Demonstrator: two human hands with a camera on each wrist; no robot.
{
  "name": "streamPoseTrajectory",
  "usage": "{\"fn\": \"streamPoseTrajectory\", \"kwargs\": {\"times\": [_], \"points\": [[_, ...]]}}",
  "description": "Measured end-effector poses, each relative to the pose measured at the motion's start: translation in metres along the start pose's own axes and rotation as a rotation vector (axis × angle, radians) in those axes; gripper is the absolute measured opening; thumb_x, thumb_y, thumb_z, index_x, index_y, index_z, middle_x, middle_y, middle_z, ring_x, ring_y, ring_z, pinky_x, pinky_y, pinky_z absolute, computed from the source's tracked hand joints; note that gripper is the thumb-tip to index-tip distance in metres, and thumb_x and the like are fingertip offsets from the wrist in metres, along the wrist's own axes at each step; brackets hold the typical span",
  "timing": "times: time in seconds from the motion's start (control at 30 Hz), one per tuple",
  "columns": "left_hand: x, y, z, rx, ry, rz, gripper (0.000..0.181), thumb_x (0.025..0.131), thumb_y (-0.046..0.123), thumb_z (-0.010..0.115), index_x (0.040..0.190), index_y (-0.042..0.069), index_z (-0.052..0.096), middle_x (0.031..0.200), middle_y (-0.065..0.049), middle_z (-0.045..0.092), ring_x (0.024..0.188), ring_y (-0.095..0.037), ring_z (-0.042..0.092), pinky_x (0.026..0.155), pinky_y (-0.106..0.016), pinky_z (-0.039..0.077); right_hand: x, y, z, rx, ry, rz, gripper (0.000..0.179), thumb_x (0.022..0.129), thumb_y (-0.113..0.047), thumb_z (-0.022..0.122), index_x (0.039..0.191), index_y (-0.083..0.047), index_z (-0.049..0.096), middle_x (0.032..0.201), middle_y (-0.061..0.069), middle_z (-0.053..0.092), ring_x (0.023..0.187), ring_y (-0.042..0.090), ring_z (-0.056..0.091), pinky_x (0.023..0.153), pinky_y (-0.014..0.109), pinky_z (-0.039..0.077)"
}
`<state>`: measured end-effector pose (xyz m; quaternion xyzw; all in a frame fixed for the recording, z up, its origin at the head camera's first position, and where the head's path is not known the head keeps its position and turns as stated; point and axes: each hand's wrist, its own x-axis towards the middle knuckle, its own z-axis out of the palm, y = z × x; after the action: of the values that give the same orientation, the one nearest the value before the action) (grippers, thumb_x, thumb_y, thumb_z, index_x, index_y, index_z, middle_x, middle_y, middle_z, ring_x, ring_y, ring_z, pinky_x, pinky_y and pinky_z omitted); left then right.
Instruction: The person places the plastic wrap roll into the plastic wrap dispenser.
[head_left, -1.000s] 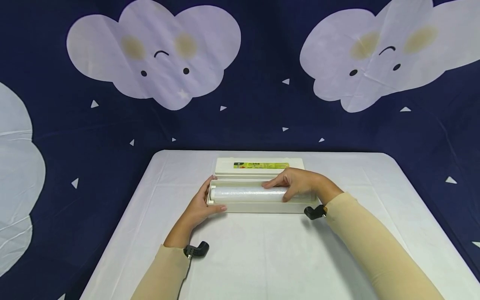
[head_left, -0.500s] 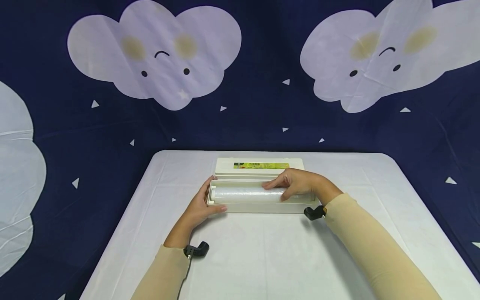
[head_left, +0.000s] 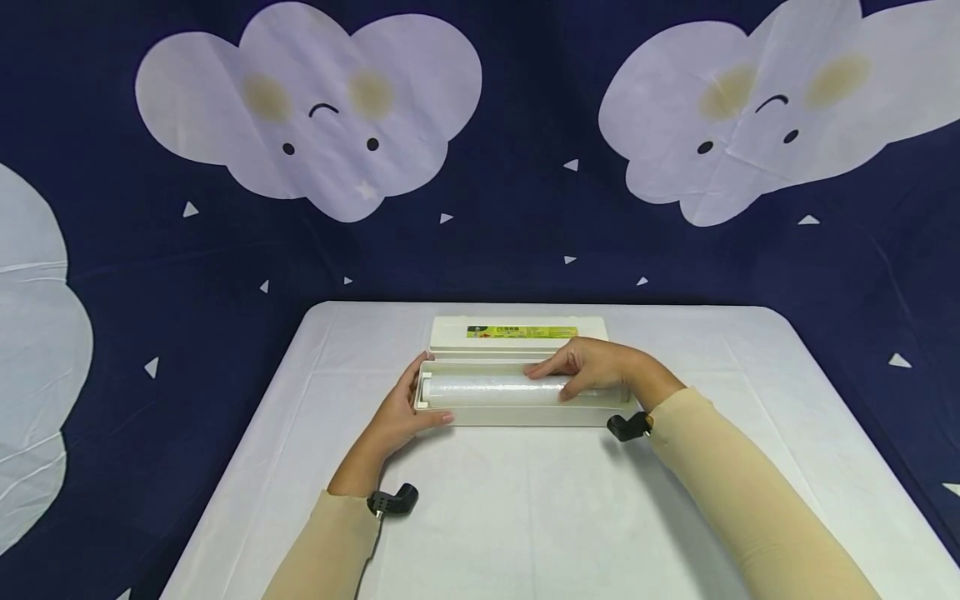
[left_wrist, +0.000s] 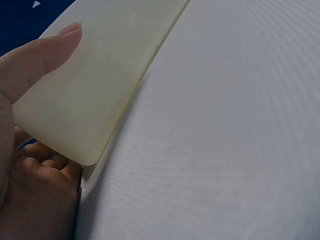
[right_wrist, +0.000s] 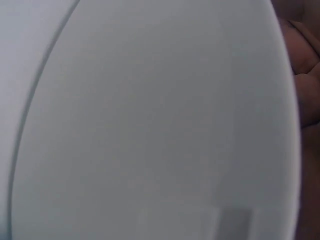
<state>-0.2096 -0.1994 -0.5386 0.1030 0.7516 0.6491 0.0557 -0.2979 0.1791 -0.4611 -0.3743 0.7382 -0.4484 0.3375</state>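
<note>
A long off-white dispenser box point(head_left: 517, 416) lies on the table with its lid point(head_left: 450, 335) swung back behind it. Inside lies a clear, shiny roll of cling film point(head_left: 487, 388). My left hand point(head_left: 390, 421) grips the box's left end, thumb on the front wall and fingers at the end and back; the left wrist view shows the thumb point(left_wrist: 45, 57) on that wall. From above, my right hand point(head_left: 603, 364) holds the roll's right part between thumb and fingers, hiding its right end. In the right wrist view the box wall point(right_wrist: 150, 125) covers most of the picture.
A green and yellow label point(head_left: 521, 332) is on the lid. White cloth covers the table point(head_left: 517, 517). Behind the table hangs a dark blue curtain point(head_left: 525, 225) with clouds. Each wrist carries a small black camera, the left one point(head_left: 393, 500) close above the cloth.
The right thumb has slid slightly left along the roll. The box and left hand look unchanged.
</note>
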Motion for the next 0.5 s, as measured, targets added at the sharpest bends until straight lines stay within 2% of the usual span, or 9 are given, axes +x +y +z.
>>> {"fn": "streamPoseTrajectory", "kwargs": {"times": [0.27,0.5], "points": [[0.001,0.001,0.0,-0.008,-0.008,0.008,0.12,0.076,0.004,0.096,0.169,0.02,0.023,0.153,-0.011,0.047,0.125,-0.034,0.058,0.099,-0.037,0.055,-0.003,0.002,0.003,-0.007,0.073,-0.01,0.06,0.078,0.013,0.084,0.134,-0.002,0.071,0.142,0.011,0.062,0.141,0.024,0.049,0.111,0.029,0.042],[0.002,0.0,0.0,-0.006,-0.009,0.013,0.12,0.075,0.005,0.097,0.169,0.021,0.023,0.154,-0.012,0.046,0.125,-0.034,0.058,0.1,-0.037,0.054,-0.015,-0.005,0.004,-0.105,0.195,0.025,0.05,0.083,0.003,0.087,0.13,-0.011,0.077,0.132,0.0,0.071,0.127,0.019,0.063,0.101,0.03,0.052]]}}
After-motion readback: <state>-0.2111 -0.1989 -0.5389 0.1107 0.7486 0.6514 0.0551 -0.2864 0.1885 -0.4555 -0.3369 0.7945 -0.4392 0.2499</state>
